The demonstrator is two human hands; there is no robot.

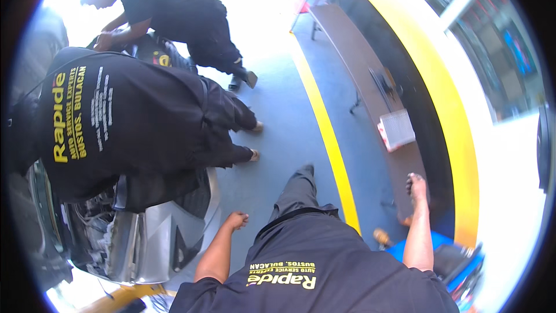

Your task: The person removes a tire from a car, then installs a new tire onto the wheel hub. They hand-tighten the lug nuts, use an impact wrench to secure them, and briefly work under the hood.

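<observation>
While your right hand (416, 188) and, at its 9 o'clock, your left hand (236, 221) curl inward, whether either clamps anything cannot be told. At the right hand's 11 o'clock, a pale ribbed panel (397, 128) tops a red-and-white box (383, 134) near the edge of the brown table (358, 61), where a stray arm swing could topple it; its long axis seems to run 11 to 5, with no clear front.

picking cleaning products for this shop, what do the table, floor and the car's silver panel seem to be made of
Table: probably laminate or plastic, going by its even, smooth brown top; painted wood is possible.
Floor: likely painted concrete, being blue-grey with no visible tile joints.
Silver panel: smooth metallic paint, perhaps over metal, though plastic could look alike.
</observation>
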